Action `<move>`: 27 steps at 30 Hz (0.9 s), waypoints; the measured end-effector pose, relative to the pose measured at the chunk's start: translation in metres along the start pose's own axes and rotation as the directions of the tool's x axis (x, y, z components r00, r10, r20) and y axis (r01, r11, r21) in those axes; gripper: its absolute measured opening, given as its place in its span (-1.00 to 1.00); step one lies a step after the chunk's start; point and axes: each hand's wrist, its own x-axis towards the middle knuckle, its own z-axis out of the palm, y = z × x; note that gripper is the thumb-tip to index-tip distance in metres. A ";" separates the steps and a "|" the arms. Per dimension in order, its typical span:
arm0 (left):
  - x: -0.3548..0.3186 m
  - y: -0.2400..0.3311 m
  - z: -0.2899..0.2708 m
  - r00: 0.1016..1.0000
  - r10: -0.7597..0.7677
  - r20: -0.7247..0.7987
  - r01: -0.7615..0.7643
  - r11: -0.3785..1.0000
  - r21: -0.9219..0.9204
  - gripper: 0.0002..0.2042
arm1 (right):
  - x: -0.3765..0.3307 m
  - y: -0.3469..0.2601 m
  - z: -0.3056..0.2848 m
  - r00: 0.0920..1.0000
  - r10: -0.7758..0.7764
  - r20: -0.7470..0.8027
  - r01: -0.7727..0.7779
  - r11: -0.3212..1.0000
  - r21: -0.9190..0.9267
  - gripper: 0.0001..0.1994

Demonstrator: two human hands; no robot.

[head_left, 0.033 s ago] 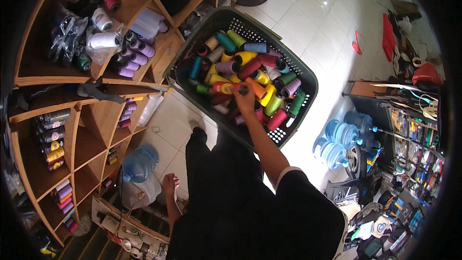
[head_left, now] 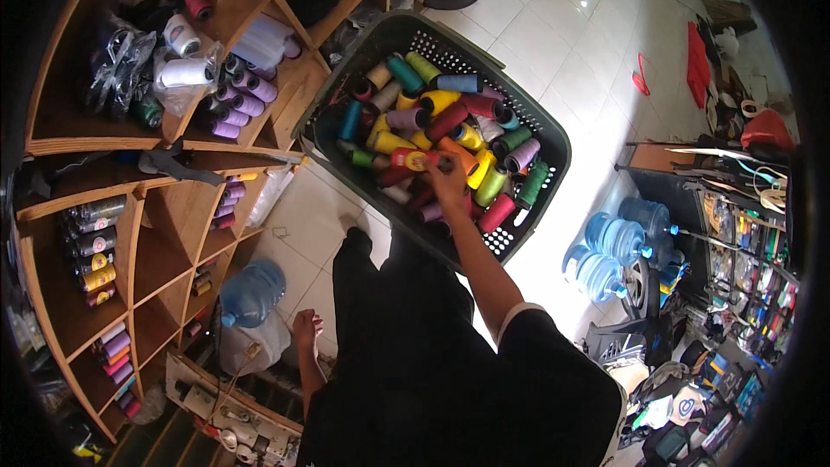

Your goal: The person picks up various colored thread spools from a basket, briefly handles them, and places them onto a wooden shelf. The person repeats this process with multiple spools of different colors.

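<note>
White tiles flank shelves, right grip closed on a red spool, left grip half-open, empty.

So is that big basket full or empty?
Well filled, not empty: colourful thread spools lie piled across the basket, hiding most of its bottom. Some holed wall shows beside them.

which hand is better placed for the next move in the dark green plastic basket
Probably the right hand: it holds a red, yellow-labelled thread spool over the basket; the left hand hangs outside.
</note>
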 end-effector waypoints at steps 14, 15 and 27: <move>0.017 0.031 0.018 0.996 -0.026 0.085 0.016 0.992 0.121 -0.83 | -0.002 -0.053 -0.057 0.762 -0.641 -0.093 0.254 0.429 -0.867 -0.60; 0.017 0.037 0.019 0.997 -0.013 0.079 0.004 0.994 0.111 -0.83 | -0.003 -0.058 -0.044 0.796 -0.605 0.013 0.334 0.422 -0.843 -0.60; -0.018 -0.023 0.017 0.993 -0.114 0.012 0.114 0.991 -0.074 -0.83 | 0.037 0.013 0.155 0.613 0.102 0.783 0.758 0.203 -0.620 -0.69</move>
